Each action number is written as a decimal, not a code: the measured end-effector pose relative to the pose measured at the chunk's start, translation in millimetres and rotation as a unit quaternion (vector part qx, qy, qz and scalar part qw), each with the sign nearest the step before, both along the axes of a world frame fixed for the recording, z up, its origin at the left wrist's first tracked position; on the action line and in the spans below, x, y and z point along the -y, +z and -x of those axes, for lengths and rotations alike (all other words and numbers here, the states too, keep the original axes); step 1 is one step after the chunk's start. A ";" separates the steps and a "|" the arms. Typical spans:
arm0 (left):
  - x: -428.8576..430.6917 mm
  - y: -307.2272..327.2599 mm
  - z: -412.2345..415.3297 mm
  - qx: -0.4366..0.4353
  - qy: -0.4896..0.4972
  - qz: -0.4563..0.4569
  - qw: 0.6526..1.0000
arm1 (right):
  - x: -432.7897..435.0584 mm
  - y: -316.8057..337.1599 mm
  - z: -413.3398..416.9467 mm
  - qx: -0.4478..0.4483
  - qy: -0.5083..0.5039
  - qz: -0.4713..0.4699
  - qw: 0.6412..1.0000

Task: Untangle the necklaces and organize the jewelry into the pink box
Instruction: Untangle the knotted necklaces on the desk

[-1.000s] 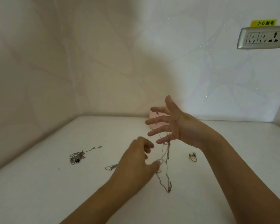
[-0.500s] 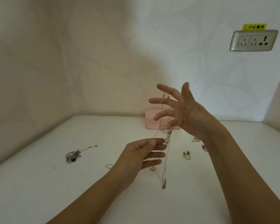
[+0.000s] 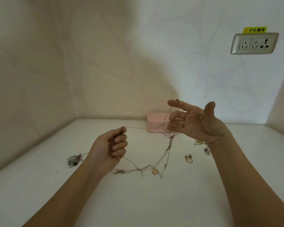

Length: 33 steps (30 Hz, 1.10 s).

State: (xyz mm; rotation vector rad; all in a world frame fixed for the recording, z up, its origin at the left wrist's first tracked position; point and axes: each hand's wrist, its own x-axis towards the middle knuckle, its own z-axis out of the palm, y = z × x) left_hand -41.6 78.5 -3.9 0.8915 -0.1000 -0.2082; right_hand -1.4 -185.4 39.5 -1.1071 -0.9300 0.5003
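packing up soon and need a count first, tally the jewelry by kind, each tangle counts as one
held chain tangle: 1 (the short bit under it may be separate)
loose chain clump: 1
ring: 1
small pieces, too small to name: 2
total: 5

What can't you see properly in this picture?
Head view only:
pink box: its right end is behind the right hand.
necklaces: the knot is too fine to count chains.
small pieces: partly behind the right wrist, too small to name.
yellow label: writing blurred.
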 end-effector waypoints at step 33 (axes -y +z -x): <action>-93.9 -5.3 -23.2 -0.077 -0.138 -0.132 0.979 | -56.9 -62.6 -25.2 -0.239 -0.094 0.132 0.957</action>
